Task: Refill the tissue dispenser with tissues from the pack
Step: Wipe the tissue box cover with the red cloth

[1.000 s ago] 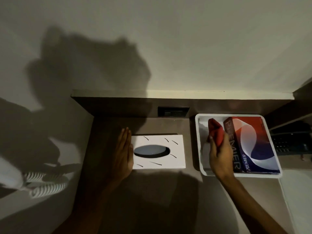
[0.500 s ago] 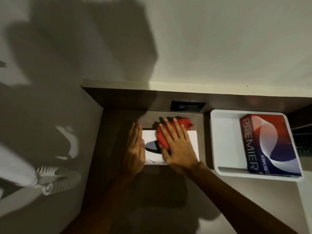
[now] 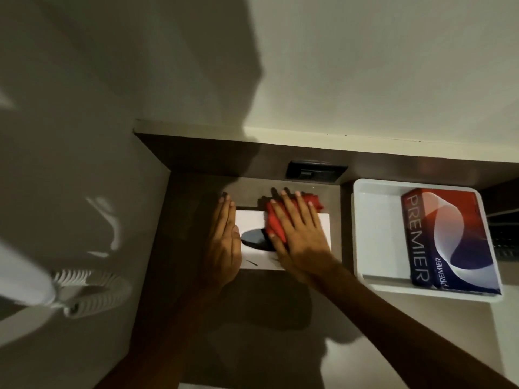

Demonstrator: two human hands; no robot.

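Observation:
A white tissue dispenser [image 3: 248,220] with a dark oval slot [image 3: 254,238] lies flat on the brown counter. My left hand [image 3: 224,245] rests flat against its left edge, fingers together. Over the dispenser's right half my right hand [image 3: 299,233] lies flat, fingers spread, pressing a red cloth [image 3: 276,223] onto the lid. The cloth sticks out past my fingertips at the far side. A red and blue tissue pack [image 3: 446,240] marked PREMIER lies in a white tray [image 3: 373,228] to the right.
A dark wall socket [image 3: 316,170] sits on the back panel behind the dispenser. A white coiled phone cord [image 3: 90,290] and handset lie at the left. A dark keypad-like device [image 3: 505,237] shows at the right edge.
My right hand left the tray with the red cloth and moved left onto the dispenser lid, where it now presses flat. My left hand stayed at the dispenser's left edge.

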